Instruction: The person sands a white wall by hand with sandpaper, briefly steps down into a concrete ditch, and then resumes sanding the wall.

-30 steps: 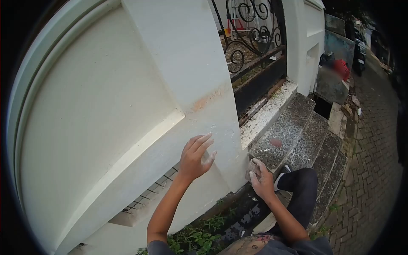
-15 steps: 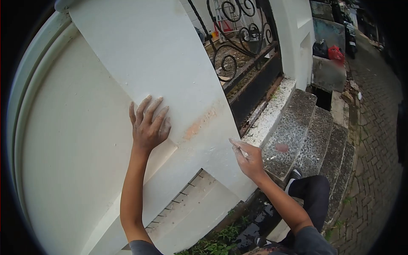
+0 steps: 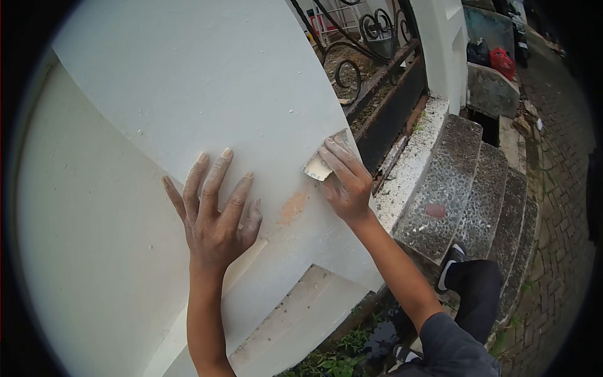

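Note:
My right hand point(image 3: 345, 179) presses a piece of sandpaper point(image 3: 318, 167) flat against the white wall point(image 3: 251, 81), close to the wall's edge by the gate. The sheet shows a pale printed back and a torn edge; its abrasive face is hidden. Just below it is an orange-brown worn patch point(image 3: 293, 208) in the paint. My left hand point(image 3: 217, 213) rests on the wall to the left of that patch, fingers spread and holding nothing. White dust coats the fingers of both hands.
Beyond the wall's edge stands a black scrolled iron gate point(image 3: 392, 103). Stone steps point(image 3: 440, 188) descend on the right beside a brick-paved lane point(image 3: 559, 270). Below are a recess point(image 3: 292, 314) in the wall, green plants point(image 3: 336, 358) and a wet gutter. A red bag point(image 3: 502, 63) lies farther off.
My right hand has moved up the wall, and the sandpaper now shows under its fingers. The left hand appears larger and its fingers are spread wider. The camera view has shifted.

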### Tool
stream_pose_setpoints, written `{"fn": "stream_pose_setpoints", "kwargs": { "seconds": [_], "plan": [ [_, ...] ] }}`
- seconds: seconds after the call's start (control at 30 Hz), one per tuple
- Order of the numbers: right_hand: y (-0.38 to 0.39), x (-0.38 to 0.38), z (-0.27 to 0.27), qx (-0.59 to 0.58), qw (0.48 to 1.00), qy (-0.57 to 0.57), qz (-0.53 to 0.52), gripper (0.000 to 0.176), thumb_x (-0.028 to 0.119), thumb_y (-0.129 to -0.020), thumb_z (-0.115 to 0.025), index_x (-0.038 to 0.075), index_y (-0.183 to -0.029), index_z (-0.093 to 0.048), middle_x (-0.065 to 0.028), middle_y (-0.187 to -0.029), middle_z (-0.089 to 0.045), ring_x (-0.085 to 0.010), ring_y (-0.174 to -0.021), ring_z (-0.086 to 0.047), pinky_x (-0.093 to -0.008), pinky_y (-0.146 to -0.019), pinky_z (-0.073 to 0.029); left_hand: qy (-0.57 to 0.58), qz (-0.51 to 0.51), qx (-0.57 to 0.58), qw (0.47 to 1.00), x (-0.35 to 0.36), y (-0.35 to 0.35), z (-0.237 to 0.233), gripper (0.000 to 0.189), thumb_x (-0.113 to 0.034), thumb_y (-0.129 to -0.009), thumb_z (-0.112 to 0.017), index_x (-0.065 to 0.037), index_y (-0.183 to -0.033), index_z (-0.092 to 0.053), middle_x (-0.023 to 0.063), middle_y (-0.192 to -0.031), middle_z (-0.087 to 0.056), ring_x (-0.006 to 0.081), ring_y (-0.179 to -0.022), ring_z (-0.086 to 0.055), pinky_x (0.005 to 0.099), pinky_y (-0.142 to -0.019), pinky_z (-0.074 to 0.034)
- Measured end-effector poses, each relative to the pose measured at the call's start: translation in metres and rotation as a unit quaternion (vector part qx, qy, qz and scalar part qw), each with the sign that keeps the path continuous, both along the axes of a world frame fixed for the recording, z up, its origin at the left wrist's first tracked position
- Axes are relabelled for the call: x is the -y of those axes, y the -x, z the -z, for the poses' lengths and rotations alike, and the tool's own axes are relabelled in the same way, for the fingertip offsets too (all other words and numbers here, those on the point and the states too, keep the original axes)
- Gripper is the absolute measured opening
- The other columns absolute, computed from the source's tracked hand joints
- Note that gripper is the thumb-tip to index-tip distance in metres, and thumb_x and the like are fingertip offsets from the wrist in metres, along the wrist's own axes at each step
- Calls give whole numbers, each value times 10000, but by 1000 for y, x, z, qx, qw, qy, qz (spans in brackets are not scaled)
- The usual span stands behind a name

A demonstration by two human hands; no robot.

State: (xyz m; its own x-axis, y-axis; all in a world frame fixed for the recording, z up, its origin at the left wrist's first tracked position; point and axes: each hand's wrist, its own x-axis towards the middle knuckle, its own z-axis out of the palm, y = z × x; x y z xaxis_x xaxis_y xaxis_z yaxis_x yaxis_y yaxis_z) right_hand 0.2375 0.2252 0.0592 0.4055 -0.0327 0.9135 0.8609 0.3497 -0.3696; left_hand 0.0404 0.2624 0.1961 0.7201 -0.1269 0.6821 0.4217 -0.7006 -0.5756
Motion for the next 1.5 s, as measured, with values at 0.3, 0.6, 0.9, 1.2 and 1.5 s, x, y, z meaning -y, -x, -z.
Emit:
{"fn": "stream_pose_setpoints", "kwargs": {
  "seconds": [0.3, 0.6, 0.9, 1.2, 1.5],
  "plan": [
    [8, -6, -1, 59, 998, -10, 7, 362, -24, -646, -683, 76, -994, -683, -121, -1098, -620, -349, -1142, -546, -433, -931, -480, -1, -130, 32, 991, 16, 3, -4, 497, -219, -721, -669, -282, -1205, -575, 74, -1493, -277, 286, -1392, -205, 588, -1115, -118],
    [23, -14, 8, -1, 997, -9, 81, 336, -46, -708, -641, 70, -1021, -684, -191, -1074, -623, -380, -1179, -509, -440, -954, -459, 6, -139, 10, 990, 20, 10, -8, 542, -245, -658, -722, -284, -1182, -591, 76, -1513, -230, 301, -1403, -165, 579, -1117, -130],
    [72, -24, 18, -105, 989, -97, 22, 258, -26, -758, -642, 14, -1011, -674, -193, -1186, -540, -391, -1173, -509, -452, -984, -426, 55, -118, -6, 992, 24, 12, -10, 550, -217, -643, -727, -261, -1177, -601, 80, -1523, -207, 332, -1410, -106, 544, -1115, -189],
    [75, -10, 26, -132, 989, 32, 58, 223, 70, -781, -660, 95, -999, -697, -139, -1172, -616, -374, -1236, -460, -572, -1049, -255, 74, -84, -21, 994, 25, 12, -11, 542, -224, -649, -725, -248, -1177, -606, 85, -1527, -199, 356, -1410, -87, 547, -1106, -202],
    [104, -15, 44, -173, 985, 2, 15, 258, 60, -773, -655, 105, -1023, -699, -165, -1224, -578, -384, -1225, -468, -559, -1026, -306, 80, -88, -28, 992, 25, 12, -10, 545, -203, -641, -729, -261, -1170, -610, 70, -1522, -222, 356, -1410, -92, 544, -1107, -203]
  ]
}}
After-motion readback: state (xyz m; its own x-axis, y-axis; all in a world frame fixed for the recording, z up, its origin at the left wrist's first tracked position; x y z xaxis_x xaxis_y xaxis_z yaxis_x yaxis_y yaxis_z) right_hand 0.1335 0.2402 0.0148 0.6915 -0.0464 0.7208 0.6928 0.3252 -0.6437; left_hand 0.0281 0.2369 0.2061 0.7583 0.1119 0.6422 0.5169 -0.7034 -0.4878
